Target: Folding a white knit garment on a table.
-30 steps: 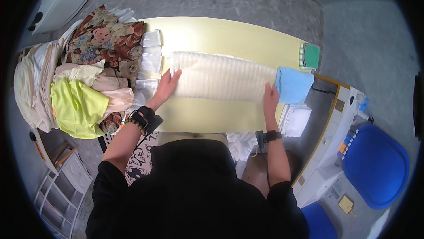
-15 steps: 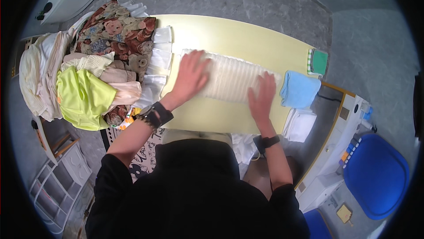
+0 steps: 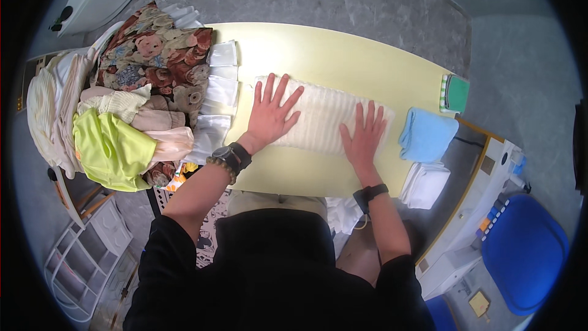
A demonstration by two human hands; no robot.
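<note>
A cream ribbed cloth (image 3: pixel 321 116), folded into a long rectangle, lies flat on the pale yellow table (image 3: pixel 343 58). On its left end rests my left hand (image 3: pixel 269 113), palm down with the fingers spread. My right hand (image 3: pixel 365 138) lies flat on the right end, fingers stretched out and a little apart. Neither hand grips anything. The cloth's far and near long edges both show between the hands, while its two ends are partly covered by them.
Left on the table is a heap of clothes: a bear-patterned fabric (image 3: pixel 153 55) with white ruffles (image 3: pixel 219 89) and a lime-yellow garment (image 3: pixel 113 150). Along the right end sit a green folded cloth (image 3: pixel 456 93), a blue one (image 3: pixel 427 133) and a white one (image 3: pixel 424 185). A blue chair (image 3: pixel 527 251) stands beyond.
My hands, blurred by motion before, now rest still and flat on the cream cloth. The whole view has shifted slightly, with the table lower in it.
</note>
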